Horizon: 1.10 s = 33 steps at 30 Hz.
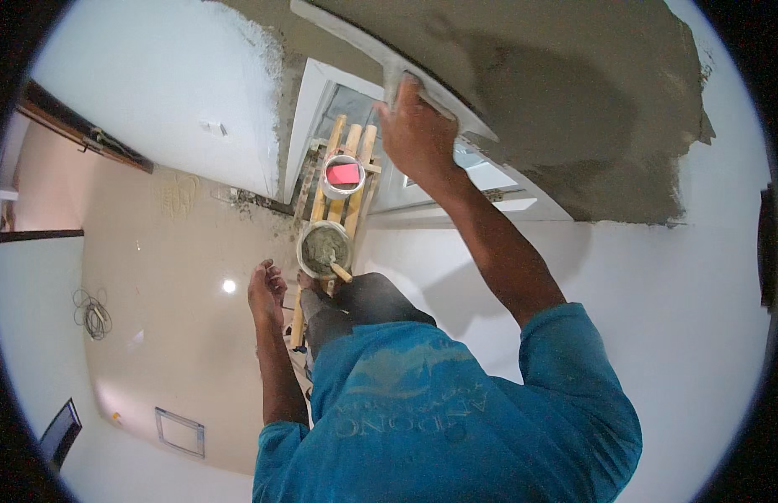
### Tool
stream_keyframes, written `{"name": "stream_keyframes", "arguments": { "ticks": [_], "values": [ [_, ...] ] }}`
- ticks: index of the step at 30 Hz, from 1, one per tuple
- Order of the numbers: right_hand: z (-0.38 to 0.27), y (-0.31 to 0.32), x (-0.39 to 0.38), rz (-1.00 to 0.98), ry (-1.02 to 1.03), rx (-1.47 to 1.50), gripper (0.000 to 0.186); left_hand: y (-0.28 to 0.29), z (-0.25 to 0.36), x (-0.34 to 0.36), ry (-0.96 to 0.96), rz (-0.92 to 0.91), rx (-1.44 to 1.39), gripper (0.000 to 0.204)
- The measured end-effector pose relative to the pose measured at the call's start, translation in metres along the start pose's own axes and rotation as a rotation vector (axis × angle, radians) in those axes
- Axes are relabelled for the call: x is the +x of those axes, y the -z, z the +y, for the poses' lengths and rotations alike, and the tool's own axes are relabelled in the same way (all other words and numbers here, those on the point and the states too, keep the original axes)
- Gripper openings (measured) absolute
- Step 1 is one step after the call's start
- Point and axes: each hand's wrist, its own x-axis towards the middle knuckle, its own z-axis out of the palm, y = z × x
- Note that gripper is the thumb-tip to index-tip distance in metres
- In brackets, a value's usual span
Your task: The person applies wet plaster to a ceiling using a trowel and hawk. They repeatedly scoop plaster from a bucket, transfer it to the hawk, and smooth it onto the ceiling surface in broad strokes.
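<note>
Well left of the left hand (267, 289), a coil of wire (93, 314) at the edge of the pale floor (179, 335). Below and left of the same hand, a rectangular frame (160, 423), with wide open floor between. Left forearm rising from below, leaning slightly left; fingers loosely curled and parted. Just right of the left hand, a bucket (299, 253) of grey mix (316, 241), a tool handle (342, 272) jutting over its rim toward the lower right. Above it, below and left of the right hand (418, 130), a white bucket (337, 194) with a red block (343, 173). Around and beneath both buckets, narrow wooden planks (353, 214), with little room beside the rims. Right arm reaching up and leftward from the sleeve, elbow nearly straight; fingers wrapped around the handle of the trowel (389, 60). Long axis slanting from upper left to lower right, one end well above and left of the right hand, the other just right of it; contact between blade and wall hard to tell. Above and right of that hand, a broad, ragged-edged stretch of grey plaster (590, 92); beyond and below, bare white wall (657, 293).
</note>
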Motion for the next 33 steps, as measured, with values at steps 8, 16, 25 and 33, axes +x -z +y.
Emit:
{"name": "stream_keyframes", "arguments": {
  "ticks": [8, 16, 25, 33],
  "values": [
    [0.047, 0.089, 0.021, 0.013, -0.081, 0.209, 0.054, -0.027, 0.010, 0.017, -0.017, -0.067, 0.082, 0.034],
    [0.105, 0.177, 0.022, 0.145, -0.267, 0.168, 0.058, -0.043, 0.016, 0.042, -0.025, -0.110, 0.163, 0.036],
    [0.092, 0.040, -0.050, -0.330, -0.048, -0.128, 0.041, -0.036, 0.017, 0.036, -0.021, -0.092, 0.178, 0.037],
    [0.086, 0.069, -0.009, -0.103, 0.036, -0.221, 0.040, -0.043, 0.017, 0.038, -0.036, -0.098, 0.188, 0.036]
  ]
}}
